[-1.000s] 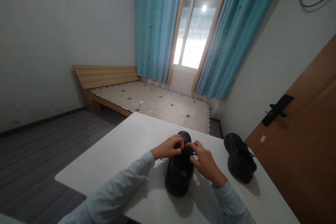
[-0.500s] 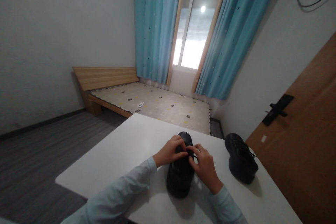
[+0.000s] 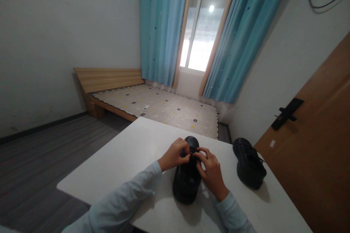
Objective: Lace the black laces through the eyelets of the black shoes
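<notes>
A black lace-up shoe (image 3: pixel 187 185) stands on the white table (image 3: pixel 115 164), its toe pointing away from me and its heel nearest. Both hands are over its lacing. My left hand (image 3: pixel 176 154) comes from the left with thumb and fingers pinched together at the shoelace. From the right, my right hand (image 3: pixel 210 169) has thumb and fingertips closed in at the laces too. The lace itself is dark and mostly hidden by my fingers. The matching black shoe (image 3: pixel 250 165) sits apart to the right, its laces loosely sticking out at the side.
Beyond the table stands a bed (image 3: pixel 161 105) with a patterned mattress, on which lies a small white remote (image 3: pixel 146 108). A brown door (image 3: pixel 308 145) with a black handle is at the right. Blue curtains (image 3: pixel 164 25) hang by the window.
My hands have drawn slightly apart over the lacing, the left shifting a little leftward. The shoe stays in place on the table, and the view has shifted very slightly.
</notes>
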{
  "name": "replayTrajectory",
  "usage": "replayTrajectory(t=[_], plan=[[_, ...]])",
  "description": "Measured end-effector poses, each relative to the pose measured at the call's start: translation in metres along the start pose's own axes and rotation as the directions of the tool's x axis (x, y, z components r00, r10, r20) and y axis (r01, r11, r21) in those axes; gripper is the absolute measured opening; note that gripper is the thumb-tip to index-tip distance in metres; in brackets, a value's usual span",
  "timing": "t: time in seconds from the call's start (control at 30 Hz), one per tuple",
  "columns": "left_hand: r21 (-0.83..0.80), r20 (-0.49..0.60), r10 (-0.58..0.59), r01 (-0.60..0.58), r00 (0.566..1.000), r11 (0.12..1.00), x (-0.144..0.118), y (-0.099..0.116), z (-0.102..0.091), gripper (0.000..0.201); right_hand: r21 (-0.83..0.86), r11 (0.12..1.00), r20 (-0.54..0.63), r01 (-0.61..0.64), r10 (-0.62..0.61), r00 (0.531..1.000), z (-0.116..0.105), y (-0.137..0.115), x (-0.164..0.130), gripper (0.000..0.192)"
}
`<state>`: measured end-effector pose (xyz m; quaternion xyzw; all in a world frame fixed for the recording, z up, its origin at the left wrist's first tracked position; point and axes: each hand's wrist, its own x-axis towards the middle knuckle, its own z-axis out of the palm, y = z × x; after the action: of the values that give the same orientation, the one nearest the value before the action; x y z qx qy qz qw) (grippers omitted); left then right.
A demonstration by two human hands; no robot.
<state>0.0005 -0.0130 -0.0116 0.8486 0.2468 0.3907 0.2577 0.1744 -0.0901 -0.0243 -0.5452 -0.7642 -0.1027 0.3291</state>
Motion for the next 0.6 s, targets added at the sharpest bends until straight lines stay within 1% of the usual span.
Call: replayTrajectory(t=[0.1, 0.23, 0.3, 0.43, 0.5, 0.6], plan=[[0.029, 0.026, -0.009, 0.008, 1.000, 1.000, 0.0009, 0.0012, -0.0025, 0.011, 0.014, 1.000, -0.011, 0.018, -0.018, 1.000, -0.0014, 0.0011, 0.0008, 0.022], [-0.002, 0.024, -0.044, 0.044, 0.999, 0.999, 0.0012, 0.0035, -0.0023, 0.009, 0.024, 0.998, -0.032, 0.065, -0.064, 0.997, -0.0031, 0.0017, 0.0019, 0.016], [-0.056, 0.024, -0.074, 0.076, 0.997, 0.996, 0.0011, 0.0052, -0.0021, 0.009, 0.030, 0.997, -0.034, 0.069, -0.068, 0.997, -0.0028, 0.0023, 0.0017, 0.014], [-0.225, 0.050, -0.091, 0.100, 0.995, 0.969, 0.0009, 0.0070, -0.0015, 0.018, 0.072, 0.997, -0.016, 0.039, -0.038, 0.999, 0.0001, 0.0031, -0.0003, 0.012], [-0.260, 0.067, -0.087, 0.102, 0.994, 0.960, 0.0010, 0.0066, -0.0008, 0.020, 0.112, 0.993, -0.012, 0.023, -0.021, 1.000, 0.0016, 0.0026, -0.0012, 0.011], [-0.254, 0.113, -0.068, 0.095, 0.991, 0.962, 0.0010, 0.0054, -0.0006, 0.021, 0.183, 0.983, -0.001, -0.009, 0.009, 1.000, 0.0025, 0.0005, -0.0015, 0.011]])
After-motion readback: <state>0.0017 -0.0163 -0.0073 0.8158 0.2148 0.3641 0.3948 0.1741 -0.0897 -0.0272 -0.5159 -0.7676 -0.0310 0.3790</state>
